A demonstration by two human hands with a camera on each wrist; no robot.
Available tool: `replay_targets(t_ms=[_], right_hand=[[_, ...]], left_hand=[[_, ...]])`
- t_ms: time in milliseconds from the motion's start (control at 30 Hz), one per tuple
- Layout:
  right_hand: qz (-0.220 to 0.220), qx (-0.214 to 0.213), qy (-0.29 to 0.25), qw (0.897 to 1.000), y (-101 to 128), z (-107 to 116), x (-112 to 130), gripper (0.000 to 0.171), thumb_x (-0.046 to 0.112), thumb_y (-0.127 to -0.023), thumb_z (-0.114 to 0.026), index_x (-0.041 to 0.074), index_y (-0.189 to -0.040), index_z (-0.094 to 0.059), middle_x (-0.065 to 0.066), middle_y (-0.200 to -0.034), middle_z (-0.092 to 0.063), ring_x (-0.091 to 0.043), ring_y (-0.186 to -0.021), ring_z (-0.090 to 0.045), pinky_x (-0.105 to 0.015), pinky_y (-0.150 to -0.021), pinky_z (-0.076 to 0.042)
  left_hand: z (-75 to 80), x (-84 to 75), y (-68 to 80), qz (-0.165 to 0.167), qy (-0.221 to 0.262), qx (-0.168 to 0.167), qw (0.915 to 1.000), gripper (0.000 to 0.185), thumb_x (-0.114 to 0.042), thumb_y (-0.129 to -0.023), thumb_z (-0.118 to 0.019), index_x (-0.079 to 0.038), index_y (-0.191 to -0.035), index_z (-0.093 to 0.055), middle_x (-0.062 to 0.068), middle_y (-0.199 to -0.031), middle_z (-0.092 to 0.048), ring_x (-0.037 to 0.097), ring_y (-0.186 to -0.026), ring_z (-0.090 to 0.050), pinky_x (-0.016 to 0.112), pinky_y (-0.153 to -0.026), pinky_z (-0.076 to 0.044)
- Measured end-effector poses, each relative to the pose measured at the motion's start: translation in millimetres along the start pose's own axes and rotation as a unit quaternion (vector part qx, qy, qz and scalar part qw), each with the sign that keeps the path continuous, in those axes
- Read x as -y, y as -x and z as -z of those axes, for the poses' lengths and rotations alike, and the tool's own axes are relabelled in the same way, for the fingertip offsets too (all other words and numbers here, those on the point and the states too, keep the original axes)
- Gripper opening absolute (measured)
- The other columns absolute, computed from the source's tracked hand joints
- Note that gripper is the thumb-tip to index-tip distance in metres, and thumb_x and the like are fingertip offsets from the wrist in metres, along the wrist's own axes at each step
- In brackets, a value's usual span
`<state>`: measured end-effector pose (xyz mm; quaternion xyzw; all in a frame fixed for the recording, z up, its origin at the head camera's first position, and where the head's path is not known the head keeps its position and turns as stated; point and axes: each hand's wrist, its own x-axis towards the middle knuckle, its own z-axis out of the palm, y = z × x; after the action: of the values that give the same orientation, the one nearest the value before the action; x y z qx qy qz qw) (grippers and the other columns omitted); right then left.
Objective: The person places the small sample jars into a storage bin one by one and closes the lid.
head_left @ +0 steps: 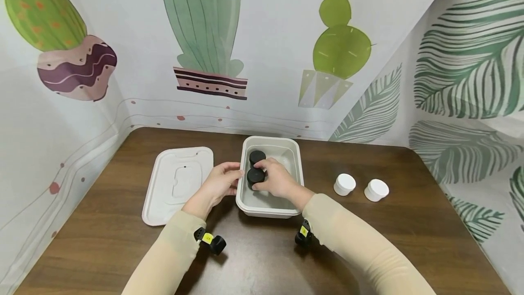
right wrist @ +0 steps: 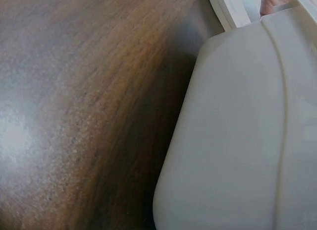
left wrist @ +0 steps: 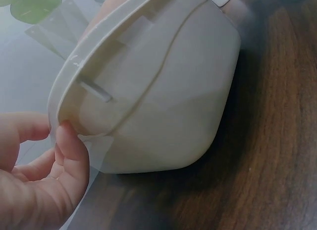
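Note:
A pale grey tub [head_left: 272,139] stands mid-table, seen close in the left wrist view as tub [left wrist: 163,91] and in the right wrist view as tub [right wrist: 242,141]. Two black-capped jars are inside it: one jar [head_left: 257,156] at the far left corner, and a second black jar [head_left: 255,175] nearer me. My right hand [head_left: 273,177] reaches into the tub, fingers curled round that nearer jar. My left hand [head_left: 223,181] holds the tub's left rim; thumb and finger of this left hand [left wrist: 62,138] pinch the rim's edge. The right wrist view does not show the right hand.
The tub's flat white lid [head_left: 178,185] lies left of it on the brown table [head_left: 102,240]. Two white-capped jars, one jar [head_left: 345,184] and another jar [head_left: 376,190], stand to the right. Printed backdrop walls close in the back and both sides.

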<state>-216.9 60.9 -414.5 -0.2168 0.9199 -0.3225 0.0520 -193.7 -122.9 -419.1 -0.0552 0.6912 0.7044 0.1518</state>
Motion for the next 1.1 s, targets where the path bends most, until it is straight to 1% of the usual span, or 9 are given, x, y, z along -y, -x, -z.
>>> replay_targets(t_ms=[200, 433, 567, 700, 933, 1100], right_hand=[[-0.015, 0.005, -0.008, 1.0, 0.6, 1.2, 0.9, 0.059, 0.02, -0.069, -0.084, 0.005, -0.12, -0.06, -0.01, -0.113, -0.059, -0.021, -0.09, -0.06, -0.031, -0.082, -0.049], [-0.012, -0.001, -0.025, 1.0, 1.9, 4.4, 0.9, 0.058, 0.021, -0.071, -0.082, 0.004, -0.121, -0.059, -0.011, -0.111, -0.061, -0.023, -0.093, -0.061, -0.031, -0.082, -0.049], [-0.014, -0.008, -0.037, 0.999, 3.4, 7.6, 1.5, 0.056, 0.023, -0.073, -0.08, 0.005, -0.122, -0.059, -0.011, -0.115, -0.061, -0.023, -0.096, -0.061, -0.031, -0.081, -0.05], [-0.01, -0.016, -0.039, 0.999, 5.3, 9.7, 1.1, 0.055, 0.024, -0.074, -0.079, 0.005, -0.122, -0.059, -0.011, -0.119, -0.06, -0.024, -0.097, -0.061, -0.031, -0.08, -0.05], [0.008, -0.024, -0.067, 0.997, 8.0, 12.5, -1.9, 0.053, 0.022, -0.076, -0.077, 0.003, -0.122, -0.058, -0.015, -0.119, -0.061, -0.029, -0.1, -0.062, -0.038, -0.085, -0.051], [0.008, -0.024, -0.082, 0.996, 10.0, 18.6, -2.3, 0.054, 0.021, -0.078, -0.076, 0.002, -0.124, -0.056, -0.016, -0.121, -0.061, -0.03, -0.104, -0.061, -0.042, -0.088, -0.051]], left_hand=[[-0.6, -1.3, 1.4, 0.003, -0.004, -0.007, 1.0, 0.04, -0.011, -0.091, -0.057, 0.001, -0.128, -0.048, 0.014, -0.103, -0.061, 0.017, -0.074, -0.064, 0.026, -0.056, -0.053], [-2.0, -2.2, 1.7, 0.004, -0.013, -0.013, 0.9998, 0.039, -0.012, -0.091, -0.057, 0.0, -0.128, -0.049, 0.014, -0.103, -0.06, 0.017, -0.074, -0.063, 0.025, -0.056, -0.053], [-2.4, -2.0, 1.8, 0.003, -0.014, -0.016, 0.9998, 0.039, -0.012, -0.092, -0.057, 0.0, -0.128, -0.05, 0.017, -0.105, -0.06, 0.018, -0.075, -0.063, 0.026, -0.057, -0.053], [-2.3, -0.5, 2.7, 0.002, -0.011, -0.017, 0.9998, 0.039, -0.012, -0.092, -0.057, 0.0, -0.128, -0.05, 0.017, -0.105, -0.061, 0.018, -0.075, -0.064, 0.026, -0.057, -0.053], [-2.7, 1.7, 5.3, -0.002, 0.003, -0.017, 0.9999, 0.041, -0.013, -0.092, -0.057, 0.001, -0.129, -0.048, 0.018, -0.107, -0.062, 0.017, -0.076, -0.065, 0.025, -0.059, -0.053], [-2.7, 3.2, 5.5, -0.006, 0.011, -0.015, 0.9998, 0.042, -0.015, -0.093, -0.057, 0.002, -0.13, -0.048, 0.016, -0.106, -0.064, 0.018, -0.078, -0.066, 0.026, -0.06, -0.053]])
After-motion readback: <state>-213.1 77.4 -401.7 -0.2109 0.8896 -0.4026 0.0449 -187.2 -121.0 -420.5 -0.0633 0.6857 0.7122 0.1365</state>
